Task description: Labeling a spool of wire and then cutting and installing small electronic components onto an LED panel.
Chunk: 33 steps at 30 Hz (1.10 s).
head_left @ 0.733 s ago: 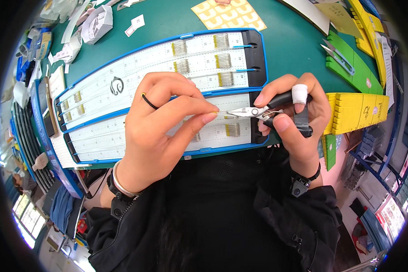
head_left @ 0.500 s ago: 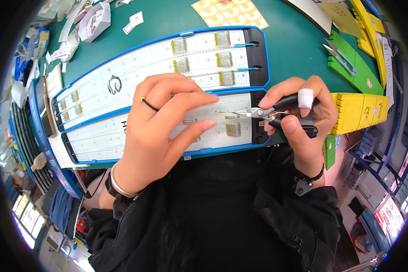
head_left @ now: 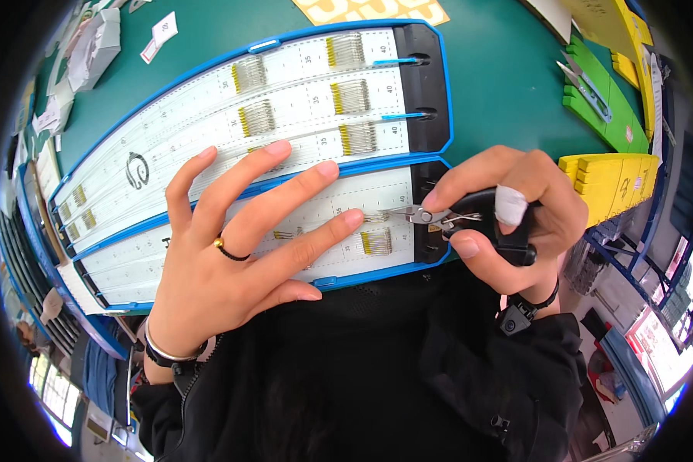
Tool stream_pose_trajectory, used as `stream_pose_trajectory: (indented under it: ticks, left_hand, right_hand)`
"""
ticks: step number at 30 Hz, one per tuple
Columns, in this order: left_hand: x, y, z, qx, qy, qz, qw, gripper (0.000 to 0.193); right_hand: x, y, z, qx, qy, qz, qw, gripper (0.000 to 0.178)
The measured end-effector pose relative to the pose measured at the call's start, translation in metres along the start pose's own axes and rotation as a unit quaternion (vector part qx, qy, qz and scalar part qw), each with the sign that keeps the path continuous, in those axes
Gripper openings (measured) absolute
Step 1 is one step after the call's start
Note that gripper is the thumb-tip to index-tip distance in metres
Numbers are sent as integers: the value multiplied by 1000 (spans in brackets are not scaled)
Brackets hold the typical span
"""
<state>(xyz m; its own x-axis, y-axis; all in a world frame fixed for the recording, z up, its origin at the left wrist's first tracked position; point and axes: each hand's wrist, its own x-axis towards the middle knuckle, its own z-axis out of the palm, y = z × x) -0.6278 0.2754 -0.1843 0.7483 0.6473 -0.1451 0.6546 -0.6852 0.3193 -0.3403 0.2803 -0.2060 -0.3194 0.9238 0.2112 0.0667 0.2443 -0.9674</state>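
Observation:
A long blue-edged case lies opened out, its white ruled boards carrying thin clear lines and rows of thin metal pieces with yellow ends. My left hand spreads its fingers over the near half, holding nothing that I can see. Its index fingertip rests beside the small metal pieces near the right end. In my right hand, which has white tape round one finger, are small pliers with black handles. The plier tips point left, at those same pieces; whether they grip one is too small to tell.
Scissors-like snips lie on a green slotted block at the right. Closer in stands a yellow block. An orange-patterned sheet lies at the far edge, and a white paper box at the far left.
My left hand has moved left and down, its fingers spreading from a near pinch. The case appears larger and shifted left in view. The pliers stay in my right hand, slightly lower.

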Motion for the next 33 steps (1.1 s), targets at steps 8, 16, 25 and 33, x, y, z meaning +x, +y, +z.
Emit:
stream_pose_trajectory:
  ticks: [8, 16, 25, 33]
  left_hand:
    - [3, 1, 2, 4, -1, -2, 1000, 54]
    - [2, 1, 1, 8, -8, -5, 1000, 52]
    - [2, -1, 2, 22, 2, 8, 1000, 50]
    - [1, -1, 2, 6, 15, 4, 1000, 48]
  right_hand:
    - [-3, -12, -6, -50, -62, 66, 995, 30]
    - [-4, -12, -4, -56, -52, 46, 996, 28]
    - [-4, -8, -1, -81, -43, 3, 996, 27]
    - [-3, -6, -2, -62, -79, -2, 995, 31]
